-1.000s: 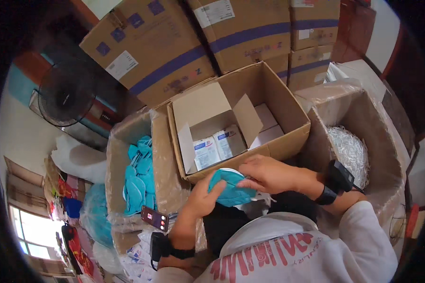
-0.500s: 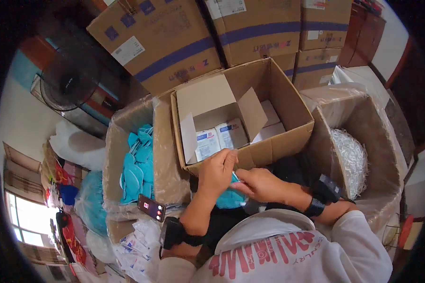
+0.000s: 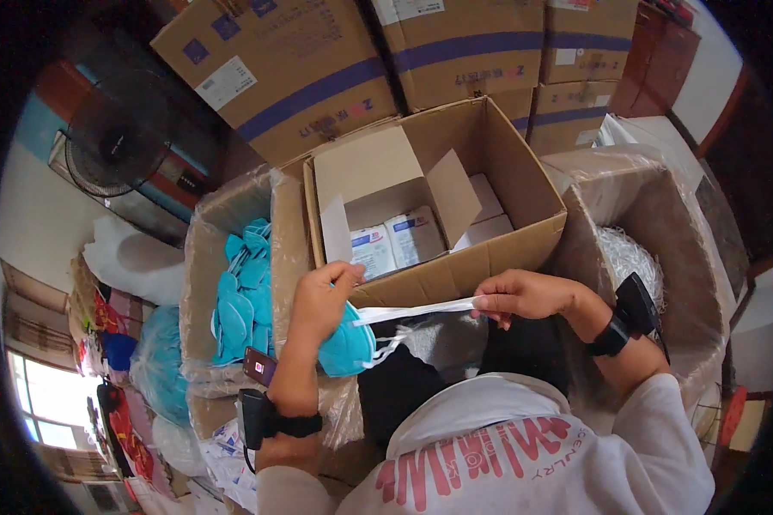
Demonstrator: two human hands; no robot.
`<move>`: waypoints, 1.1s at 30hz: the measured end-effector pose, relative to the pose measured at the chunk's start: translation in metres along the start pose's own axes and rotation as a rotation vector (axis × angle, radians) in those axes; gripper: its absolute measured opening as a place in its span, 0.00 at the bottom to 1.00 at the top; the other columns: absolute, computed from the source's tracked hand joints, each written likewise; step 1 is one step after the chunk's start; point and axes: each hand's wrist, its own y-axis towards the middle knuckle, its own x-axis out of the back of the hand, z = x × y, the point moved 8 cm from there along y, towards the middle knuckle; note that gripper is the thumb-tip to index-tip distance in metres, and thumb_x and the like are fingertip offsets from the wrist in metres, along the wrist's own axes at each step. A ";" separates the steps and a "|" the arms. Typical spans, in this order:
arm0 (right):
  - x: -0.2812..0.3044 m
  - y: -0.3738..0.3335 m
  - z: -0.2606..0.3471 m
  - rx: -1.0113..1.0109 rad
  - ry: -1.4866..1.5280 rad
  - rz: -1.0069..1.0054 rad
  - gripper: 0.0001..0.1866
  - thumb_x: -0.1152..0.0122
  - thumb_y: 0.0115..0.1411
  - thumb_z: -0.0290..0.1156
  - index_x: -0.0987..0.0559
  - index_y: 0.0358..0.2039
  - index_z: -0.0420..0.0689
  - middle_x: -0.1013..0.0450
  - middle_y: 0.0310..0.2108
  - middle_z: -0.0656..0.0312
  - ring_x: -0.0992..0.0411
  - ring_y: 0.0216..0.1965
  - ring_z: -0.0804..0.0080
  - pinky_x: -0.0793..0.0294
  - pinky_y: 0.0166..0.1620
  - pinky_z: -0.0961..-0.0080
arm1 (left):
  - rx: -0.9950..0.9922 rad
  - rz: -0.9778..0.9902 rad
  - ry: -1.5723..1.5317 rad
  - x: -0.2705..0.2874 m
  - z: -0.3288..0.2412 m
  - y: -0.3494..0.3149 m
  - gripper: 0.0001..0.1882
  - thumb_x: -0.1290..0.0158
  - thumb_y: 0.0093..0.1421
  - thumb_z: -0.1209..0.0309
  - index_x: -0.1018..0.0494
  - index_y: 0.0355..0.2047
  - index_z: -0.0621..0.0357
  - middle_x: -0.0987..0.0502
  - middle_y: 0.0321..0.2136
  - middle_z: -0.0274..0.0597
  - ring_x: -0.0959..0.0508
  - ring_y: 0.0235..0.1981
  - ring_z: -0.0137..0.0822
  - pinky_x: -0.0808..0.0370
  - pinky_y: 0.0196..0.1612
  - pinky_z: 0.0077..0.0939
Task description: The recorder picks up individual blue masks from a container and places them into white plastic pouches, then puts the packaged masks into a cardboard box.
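"Sealed brown cartons (image 3: 305,81) with purple-blue bands filled the back of the room in my head feed, and a black fan (image 3: 120,154) stood to their left."

"What did you have closer in?"

"An open carton (image 3: 481,257) in the middle, with a flapped inner box (image 3: 365,176) inside it that held white-and-blue packets (image 3: 416,236)."

"And where was the teal respirator mask (image 3: 345,345)?"

"In front of that carton, partly under the left hand (image 3: 318,300) and beside the dark trousers (image 3: 395,386). Those fingers were curled in, holding the mask; from my end I couldn't tell how the fingertips gripped it."

"The right hand (image 3: 524,296)?"

"It pinched the end of a white strap (image 3: 421,310) between thumb and forefinger, the other fingers loosely bent. The strap ran nearly straight from the mask's edge, and a second strap (image 3: 391,348) hung looped below."

"I wanted the sides too."

"On the left, a plastic-lined carton (image 3: 290,240) held a heap of teal masks (image 3: 247,300), with a phone (image 3: 259,366) by its near edge. On the right, another lined carton (image 3: 687,266) held a bundle of thin white strips (image 3: 631,266)."
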 end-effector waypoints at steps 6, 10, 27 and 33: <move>0.000 0.018 0.003 0.122 0.038 -0.144 0.15 0.55 0.61 0.39 0.27 0.32 0.39 0.34 0.20 0.68 0.36 0.22 0.83 0.34 0.28 0.84 | 0.107 0.674 0.278 -0.070 -0.014 -0.047 0.15 0.45 0.49 0.59 0.25 0.32 0.55 0.25 0.22 0.40 0.28 0.22 0.29 0.33 0.27 0.23; -0.025 0.028 0.003 0.104 -0.119 -0.163 0.15 0.55 0.61 0.39 0.28 0.32 0.39 0.34 0.21 0.68 0.35 0.24 0.83 0.33 0.29 0.83 | -0.056 0.794 -0.133 -0.110 -0.015 -0.090 0.14 0.51 0.55 0.62 0.28 0.40 0.53 0.24 0.29 0.40 0.26 0.29 0.32 0.31 0.34 0.23; -0.112 -0.001 0.038 0.347 -0.485 0.331 0.20 0.61 0.61 0.46 0.30 0.32 0.42 0.30 0.26 0.49 0.32 0.28 0.47 0.34 0.31 0.60 | -0.161 1.015 -0.065 -0.104 -0.021 -0.126 0.17 0.59 0.58 0.58 0.29 0.24 0.58 0.28 0.21 0.49 0.27 0.26 0.48 0.32 0.28 0.33; -0.104 -0.044 0.033 0.062 -0.521 0.590 0.20 0.67 0.63 0.45 0.32 0.33 0.41 0.31 0.28 0.49 0.32 0.32 0.51 0.34 0.34 0.62 | -0.406 0.978 0.019 -0.102 -0.047 -0.146 0.18 0.59 0.58 0.58 0.34 0.20 0.58 0.30 0.19 0.48 0.29 0.24 0.49 0.33 0.27 0.40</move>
